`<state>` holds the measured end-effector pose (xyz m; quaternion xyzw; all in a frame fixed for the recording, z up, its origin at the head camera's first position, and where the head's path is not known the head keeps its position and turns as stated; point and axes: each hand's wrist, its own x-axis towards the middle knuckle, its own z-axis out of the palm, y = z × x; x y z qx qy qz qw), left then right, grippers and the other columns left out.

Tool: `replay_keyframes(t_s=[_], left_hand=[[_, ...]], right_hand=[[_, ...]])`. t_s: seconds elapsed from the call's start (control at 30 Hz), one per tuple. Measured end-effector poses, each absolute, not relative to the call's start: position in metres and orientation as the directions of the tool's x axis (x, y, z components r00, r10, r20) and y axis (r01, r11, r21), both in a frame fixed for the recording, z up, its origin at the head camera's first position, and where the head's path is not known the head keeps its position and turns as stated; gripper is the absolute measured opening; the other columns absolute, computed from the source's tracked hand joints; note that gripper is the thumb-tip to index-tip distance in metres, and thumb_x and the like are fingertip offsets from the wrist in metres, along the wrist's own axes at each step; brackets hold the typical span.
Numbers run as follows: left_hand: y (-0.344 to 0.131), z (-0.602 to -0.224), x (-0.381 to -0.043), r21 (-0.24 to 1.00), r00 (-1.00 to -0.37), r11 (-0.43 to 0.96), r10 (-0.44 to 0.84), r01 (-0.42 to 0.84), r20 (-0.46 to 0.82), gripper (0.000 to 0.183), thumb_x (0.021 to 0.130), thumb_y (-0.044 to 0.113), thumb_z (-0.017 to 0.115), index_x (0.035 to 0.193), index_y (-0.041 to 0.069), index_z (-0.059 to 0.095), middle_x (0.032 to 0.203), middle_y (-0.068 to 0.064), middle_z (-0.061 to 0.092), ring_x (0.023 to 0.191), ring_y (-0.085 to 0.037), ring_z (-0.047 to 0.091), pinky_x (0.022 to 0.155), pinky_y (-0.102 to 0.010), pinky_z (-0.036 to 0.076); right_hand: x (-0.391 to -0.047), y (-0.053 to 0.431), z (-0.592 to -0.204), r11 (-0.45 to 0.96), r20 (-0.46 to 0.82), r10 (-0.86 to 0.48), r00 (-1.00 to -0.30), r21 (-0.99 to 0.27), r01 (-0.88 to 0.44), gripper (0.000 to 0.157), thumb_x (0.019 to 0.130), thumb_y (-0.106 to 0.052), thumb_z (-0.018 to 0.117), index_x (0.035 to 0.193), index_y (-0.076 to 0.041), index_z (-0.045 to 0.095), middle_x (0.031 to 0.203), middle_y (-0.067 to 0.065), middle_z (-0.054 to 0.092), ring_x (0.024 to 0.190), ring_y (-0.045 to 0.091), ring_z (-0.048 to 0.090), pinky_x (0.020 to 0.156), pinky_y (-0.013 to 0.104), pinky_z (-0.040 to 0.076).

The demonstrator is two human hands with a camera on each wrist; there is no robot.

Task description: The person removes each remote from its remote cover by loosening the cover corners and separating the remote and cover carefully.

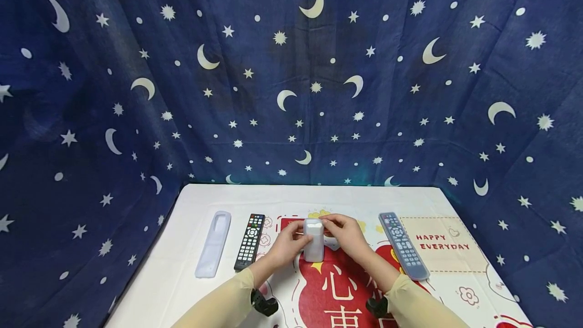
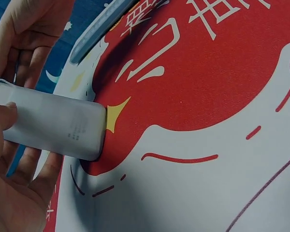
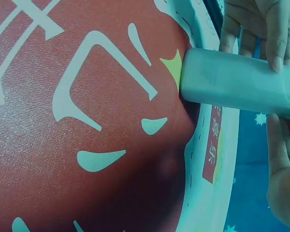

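Note:
Above the table's middle, a small white remote-shaped thing in a translucent sleeve is held between both hands. Its smooth side, with faint blurred print, shows in the left wrist view. My left hand grips it from the left, thumb on the top face and fingers underneath. At the far end, my right hand pinches the sleeve's edge. A thin rim of the sleeve stands up there in the left wrist view. In the right wrist view, the right hand's fingertips are partly hidden behind the sleeve.
To the left lie a pale translucent remote cover and a black remote. On the right lies another remote in a bluish cover. A printed cloth covers the table; a dark blue star-and-moon curtain hangs behind it.

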<state>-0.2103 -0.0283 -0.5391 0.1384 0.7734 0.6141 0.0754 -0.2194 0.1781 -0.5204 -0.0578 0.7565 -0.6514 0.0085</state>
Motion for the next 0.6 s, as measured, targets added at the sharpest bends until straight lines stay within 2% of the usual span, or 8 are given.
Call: replay_keyframes(t_s=[0.2,0.33,0.43,0.6], left_hand=[[-0.03,-0.539,-0.211,0.961,-0.939,0.217,0.333,0.169,0.09,0.038,0.098,0.012,0.069,0.133,0.0,0.059,0.116,-0.014,0.067,0.103,-0.029,0.067,0.081,-0.038,0.059],[-0.03,-0.541,-0.212,0.956,-0.934,0.232,0.345,0.181,0.094,0.038,0.099,0.013,0.068,0.134,0.001,0.059,0.117,-0.012,0.067,0.104,-0.027,0.067,0.082,-0.035,0.059],[-0.031,-0.542,-0.212,0.952,-0.933,0.245,0.348,0.181,0.088,0.038,0.1,0.015,0.068,0.135,0.003,0.06,0.117,-0.011,0.067,0.103,-0.025,0.066,0.082,-0.036,0.058],[-0.033,-0.541,-0.21,0.946,-0.924,0.257,0.371,0.2,0.094,0.037,0.1,0.015,0.068,0.136,0.007,0.06,0.118,-0.01,0.067,0.105,-0.027,0.066,0.083,-0.039,0.058]], right_hand=[[-0.226,0.182,-0.52,0.109,-0.067,-0.103,-0.992,-0.993,0.056,0.029,0.1,-0.02,0.069,0.116,0.004,0.073,0.106,0.013,0.073,0.091,0.021,0.072,0.083,0.039,0.061],[-0.232,0.185,-0.523,0.061,-0.151,-0.13,-0.98,-0.988,0.144,0.031,0.1,-0.02,0.069,0.116,0.007,0.071,0.102,0.012,0.074,0.087,0.017,0.072,0.083,0.039,0.061],[-0.236,0.186,-0.525,0.062,-0.166,-0.164,-0.972,-0.985,0.158,0.033,0.1,-0.02,0.068,0.117,0.008,0.07,0.099,0.01,0.074,0.083,0.015,0.07,0.083,0.039,0.061],[-0.237,0.182,-0.532,0.112,-0.146,-0.174,-0.974,-0.985,0.128,0.028,0.101,-0.017,0.065,0.115,0.007,0.072,0.098,0.008,0.074,0.078,0.013,0.065,0.074,0.031,0.06]])
